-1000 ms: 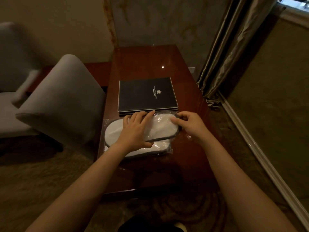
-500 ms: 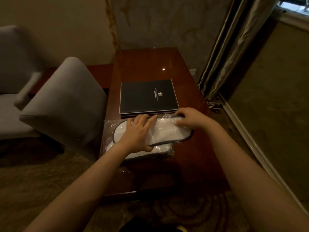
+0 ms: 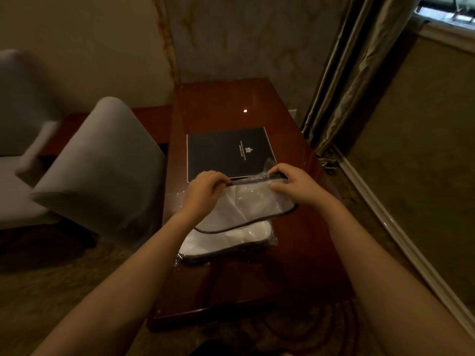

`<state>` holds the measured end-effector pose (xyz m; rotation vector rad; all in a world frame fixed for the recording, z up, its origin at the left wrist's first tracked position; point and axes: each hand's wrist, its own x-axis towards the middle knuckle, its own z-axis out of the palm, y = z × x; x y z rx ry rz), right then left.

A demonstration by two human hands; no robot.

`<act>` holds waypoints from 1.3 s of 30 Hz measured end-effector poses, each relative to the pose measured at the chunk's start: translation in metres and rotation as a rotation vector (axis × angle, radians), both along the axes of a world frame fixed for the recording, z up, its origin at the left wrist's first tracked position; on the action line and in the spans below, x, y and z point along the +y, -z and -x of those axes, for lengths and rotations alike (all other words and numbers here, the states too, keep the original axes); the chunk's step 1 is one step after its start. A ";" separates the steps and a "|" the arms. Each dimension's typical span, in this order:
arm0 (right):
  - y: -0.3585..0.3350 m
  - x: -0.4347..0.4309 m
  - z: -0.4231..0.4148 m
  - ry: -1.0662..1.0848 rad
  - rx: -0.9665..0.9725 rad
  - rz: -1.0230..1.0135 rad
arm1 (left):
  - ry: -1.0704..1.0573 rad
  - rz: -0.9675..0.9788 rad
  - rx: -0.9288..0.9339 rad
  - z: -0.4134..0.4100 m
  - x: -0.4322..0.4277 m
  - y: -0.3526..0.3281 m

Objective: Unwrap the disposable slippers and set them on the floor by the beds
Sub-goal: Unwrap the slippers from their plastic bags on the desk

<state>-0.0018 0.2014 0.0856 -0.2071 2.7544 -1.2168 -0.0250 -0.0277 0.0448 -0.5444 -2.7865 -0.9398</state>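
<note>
A white disposable slipper with dark trim, in a clear plastic wrapper [image 3: 246, 206], is lifted off the wooden table [image 3: 257, 283] and tilted up toward me. My left hand [image 3: 205, 191] pinches its upper left edge and my right hand [image 3: 295, 186] pinches the upper right edge, where loose plastic sticks up. A second wrapped slipper [image 3: 228, 245] lies flat on the table beneath it.
A black hotel folder [image 3: 228, 152] lies on the table just beyond my hands. A grey upholstered chair [image 3: 102, 160] stands against the table's left side, another behind it. Curtains [image 3: 354, 73] hang at the right, with carpet floor beside them.
Both hands have gone from lying flat on the packet to pinching its far edge, and the top slipper has been raised and tilted off the table.
</note>
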 end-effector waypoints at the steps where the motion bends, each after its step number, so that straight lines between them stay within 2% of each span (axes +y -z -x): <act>1: -0.001 -0.002 0.000 -0.007 0.025 -0.009 | -0.028 -0.008 0.003 0.004 -0.002 0.000; 6: -0.002 -0.001 0.001 0.023 0.142 -0.037 | -0.060 0.036 0.011 0.021 -0.011 0.003; 13: 0.007 0.020 0.021 0.056 0.140 -0.058 | -0.091 0.089 -0.061 0.046 0.004 0.012; 20: 0.003 0.034 0.052 -0.009 0.238 -0.194 | -0.144 0.146 -0.154 0.069 0.025 0.023; 24: -0.007 0.041 0.072 -0.057 0.327 -0.275 | -0.174 0.116 -0.177 0.077 0.041 0.029; 28: -0.014 0.051 0.091 -0.048 0.374 -0.312 | -0.202 -0.019 -0.174 0.083 0.052 0.032; 32: -0.017 0.064 0.105 -0.052 0.327 -0.231 | -0.108 0.049 -0.094 0.084 0.059 0.033; 36: -0.019 0.080 0.108 -0.049 0.206 0.007 | -0.113 0.180 0.012 0.084 0.055 0.034; 39: -0.021 0.096 0.106 -0.031 0.133 0.136 | -0.116 0.255 -0.011 0.084 0.047 0.031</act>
